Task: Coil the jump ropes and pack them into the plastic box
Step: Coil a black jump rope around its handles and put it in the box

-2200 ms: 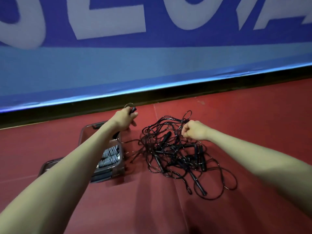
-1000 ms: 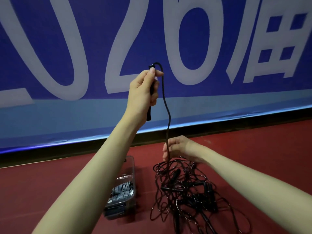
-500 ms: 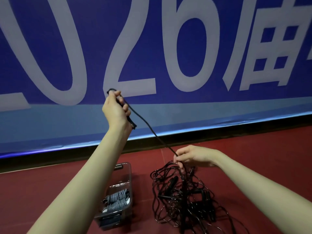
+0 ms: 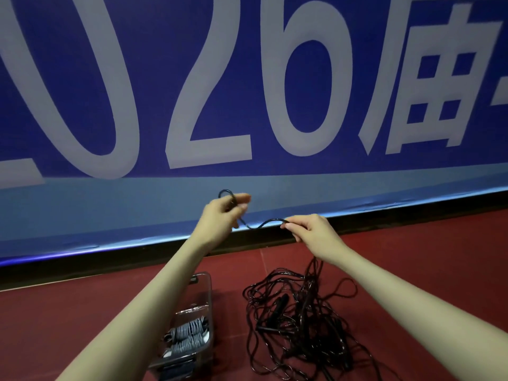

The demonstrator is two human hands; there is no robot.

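Left hand (image 4: 224, 213) has dropped from overhead, gripping the handle; right hand (image 4: 313, 229) now pinches the rope (image 4: 264, 223) above the pile (image 4: 299, 320). Coiling begins.

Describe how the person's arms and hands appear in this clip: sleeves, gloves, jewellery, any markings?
Both forearms are bare as far up as the frame shows; no sleeve edge is in view. The left hand and right hand wear no gloves. No watch, bracelet or ring is visible on the wrists or the fingers that show. No tattoos, tape or other markings appear on either arm.
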